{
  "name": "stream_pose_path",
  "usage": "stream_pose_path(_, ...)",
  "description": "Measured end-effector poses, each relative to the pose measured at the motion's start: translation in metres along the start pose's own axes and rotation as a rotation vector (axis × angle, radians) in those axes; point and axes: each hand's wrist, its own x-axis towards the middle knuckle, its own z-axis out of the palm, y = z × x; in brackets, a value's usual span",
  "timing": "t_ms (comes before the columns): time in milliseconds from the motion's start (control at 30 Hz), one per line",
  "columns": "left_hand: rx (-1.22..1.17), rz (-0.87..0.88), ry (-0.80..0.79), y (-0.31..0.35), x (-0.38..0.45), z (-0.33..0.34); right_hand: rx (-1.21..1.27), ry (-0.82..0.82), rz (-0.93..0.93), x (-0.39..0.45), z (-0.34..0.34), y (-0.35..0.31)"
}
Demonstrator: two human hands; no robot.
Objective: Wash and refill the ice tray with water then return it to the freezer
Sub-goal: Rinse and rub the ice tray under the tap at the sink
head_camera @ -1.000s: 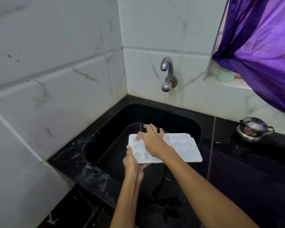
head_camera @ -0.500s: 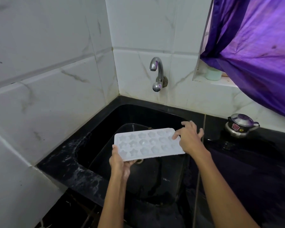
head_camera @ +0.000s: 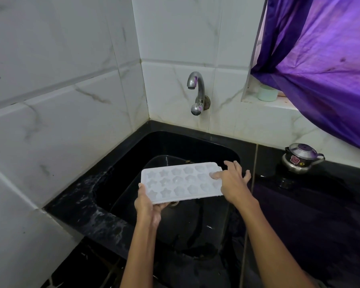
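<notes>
The left hand (head_camera: 147, 204) holds the light, stiff, probably wet ice tray (head_camera: 181, 181) at its short edge, right hand (head_camera: 234, 183) with loose fingers touching the other end

Left hand (head_camera: 148, 204) gripping, right hand (head_camera: 234, 183) seemingly splayed

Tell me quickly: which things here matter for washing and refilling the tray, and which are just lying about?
For the job:
ice tray, gripped by the left hand and touched by the right hand
tap, not running
black sink

Just lying about:
small steel kettle on the counter
pale green cup on the sill
purple curtain
</notes>
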Motion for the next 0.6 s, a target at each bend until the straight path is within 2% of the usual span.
stream_pose_path(600,-0.007,-0.008,0.006,-0.0022,-0.0042,0.0043,0.011,0.006,0.019,-0.0014,-0.0048,0.0037)
